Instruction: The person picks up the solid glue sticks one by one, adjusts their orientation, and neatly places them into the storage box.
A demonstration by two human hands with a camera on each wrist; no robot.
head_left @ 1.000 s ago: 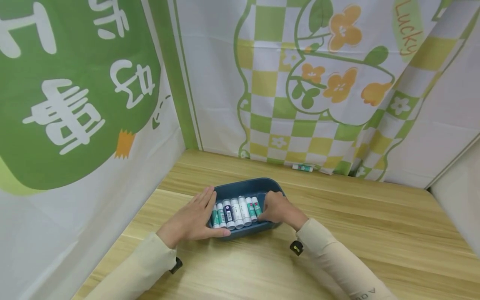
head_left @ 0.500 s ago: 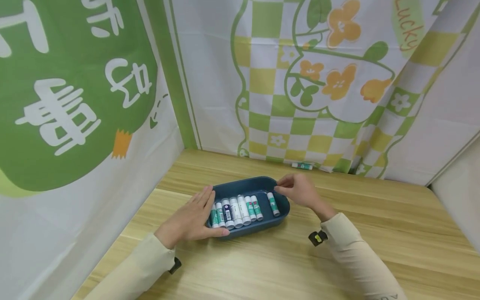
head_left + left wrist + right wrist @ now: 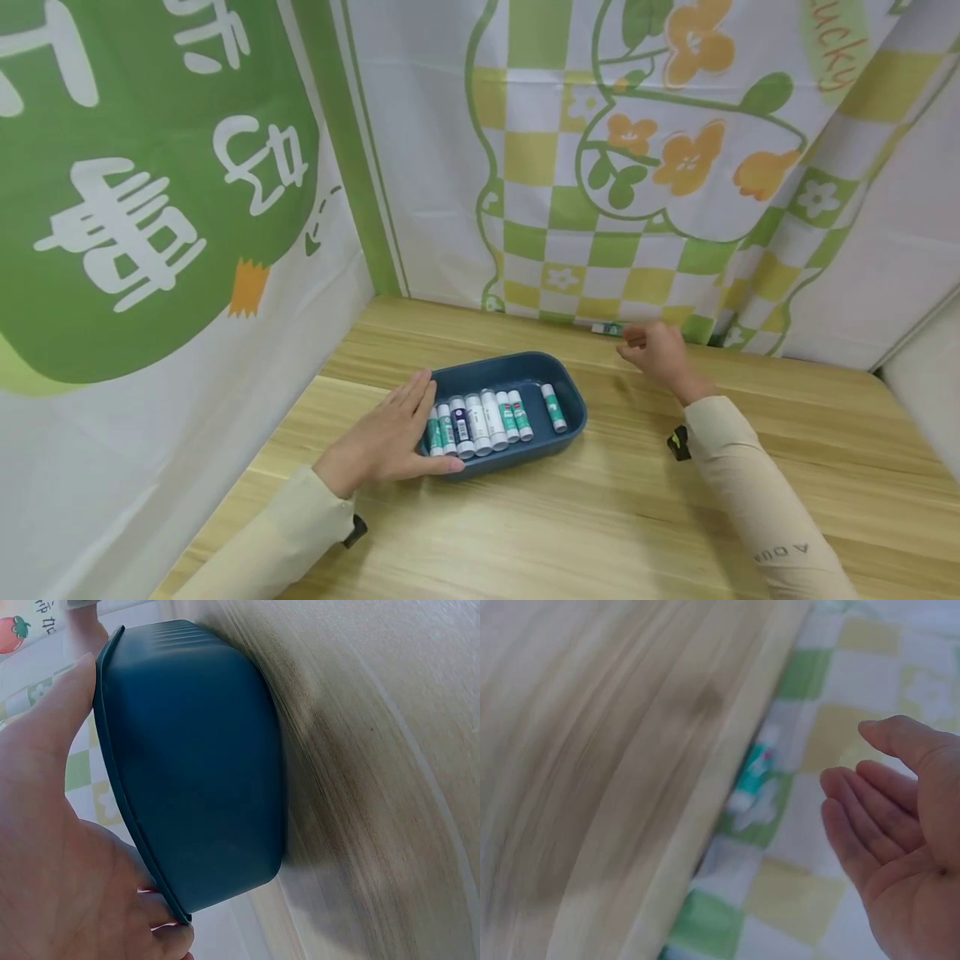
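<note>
A dark blue tray [image 3: 491,364] rests on the table with several glue sticks [image 3: 480,423] standing side by side in its left and middle part. One green-and-white glue stick [image 3: 553,407] lies apart at the tray's right end. My left hand [image 3: 386,433] rests on the tray's left end, fingers straight over the rim and thumb along the front rim. Another glue stick [image 3: 606,329] lies at the table's back edge against the cloth. Close beside it is my right hand [image 3: 662,354], fingers loosely bent, touching nothing in the right wrist view, where that glue stick [image 3: 755,771] appears blurred.
A checkered green, yellow and white cloth [image 3: 585,250] hangs behind the table's back edge. On the left hangs a white and green cloth [image 3: 150,208]. The wooden table [image 3: 525,525] extends in front of the tray and to its right.
My right hand let go of a glue stick at the tray's right end. It then moved right and back toward the glue stick by the cloth. The left hand stayed on the tray.
</note>
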